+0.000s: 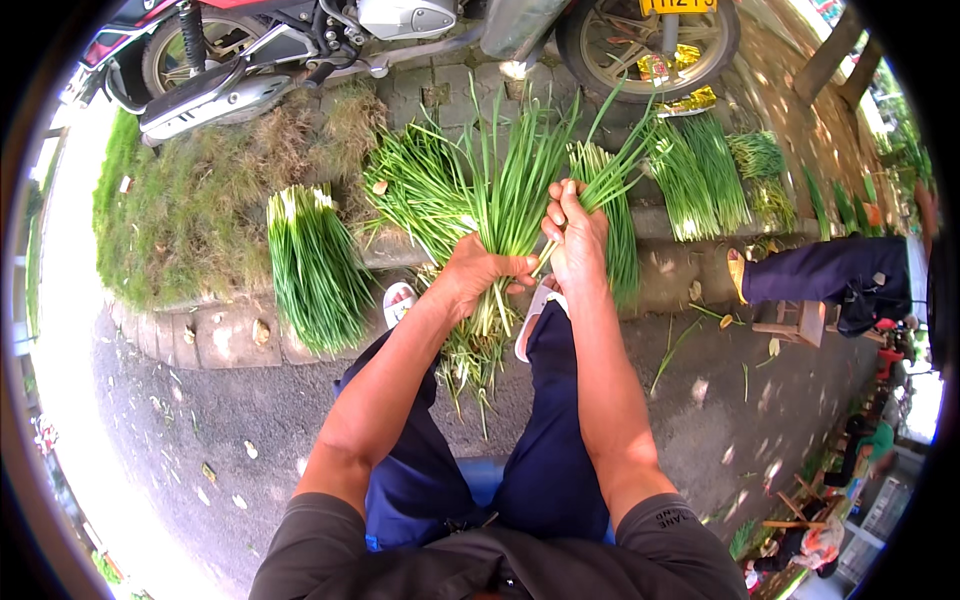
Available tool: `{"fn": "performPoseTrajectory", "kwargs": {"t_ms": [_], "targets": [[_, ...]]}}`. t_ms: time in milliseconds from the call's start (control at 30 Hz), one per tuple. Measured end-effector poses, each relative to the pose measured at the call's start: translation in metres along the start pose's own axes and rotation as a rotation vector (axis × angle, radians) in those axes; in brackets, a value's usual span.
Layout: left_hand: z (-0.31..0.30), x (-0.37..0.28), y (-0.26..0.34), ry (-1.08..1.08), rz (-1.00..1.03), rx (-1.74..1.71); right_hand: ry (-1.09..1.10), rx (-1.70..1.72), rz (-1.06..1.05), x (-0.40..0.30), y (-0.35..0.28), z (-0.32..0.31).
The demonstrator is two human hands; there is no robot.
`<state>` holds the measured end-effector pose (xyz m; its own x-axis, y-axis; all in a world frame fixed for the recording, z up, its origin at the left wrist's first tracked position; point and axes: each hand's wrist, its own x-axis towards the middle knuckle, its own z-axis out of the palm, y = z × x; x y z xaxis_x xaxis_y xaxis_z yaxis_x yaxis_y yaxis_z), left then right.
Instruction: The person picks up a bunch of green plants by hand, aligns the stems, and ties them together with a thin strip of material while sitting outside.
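Observation:
My left hand (480, 274) grips a fanned bunch of garlic chives (514, 180) near its pale stem ends, which point down towards me. Close on its right, my right hand (577, 229) pinches a smaller cluster of chives (615, 176), leaves slanting up to the right. Behind the left hand lies a loose heap of chives (420, 180) on the kerb. Trimmed scraps and pale leaves (472, 356) are piled on the ground between my feet. Partly hidden behind my right hand is another chive bundle (621, 240).
A stacked chive bundle (311, 270) stands on the left, with more bundles (697, 176) at right. A parked motorcycle (360, 52) blocks the far side. Dry grass (217, 195) covers the left verge. At right, a person's leg (817, 270) extends beside a wooden stool (799, 322).

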<state>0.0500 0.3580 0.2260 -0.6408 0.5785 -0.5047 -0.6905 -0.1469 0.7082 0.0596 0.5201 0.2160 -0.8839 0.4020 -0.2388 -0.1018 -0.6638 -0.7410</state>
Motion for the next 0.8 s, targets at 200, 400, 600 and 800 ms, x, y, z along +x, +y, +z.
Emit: {"fn": "performPoseTrajectory", "kwargs": {"t_ms": [200,400,600,800], "targets": [[-0.0020,0.0003,0.0004,-0.033,0.020,0.020,0.001,0.005,0.018,-0.0002,0.0021,-0.0004],[-0.0006,0.0006,-0.0007,-0.022,0.087,0.092,0.027,0.012,0.028,0.0003,0.0016,-0.0005],[0.0010,-0.0019,0.0018,-0.037,0.125,0.123,0.035,-0.035,0.011,0.0010,0.0013,-0.0006],[0.0040,-0.0019,0.0004,0.027,0.148,0.255,0.076,-0.137,-0.001,-0.0021,0.0032,0.0034]]}}
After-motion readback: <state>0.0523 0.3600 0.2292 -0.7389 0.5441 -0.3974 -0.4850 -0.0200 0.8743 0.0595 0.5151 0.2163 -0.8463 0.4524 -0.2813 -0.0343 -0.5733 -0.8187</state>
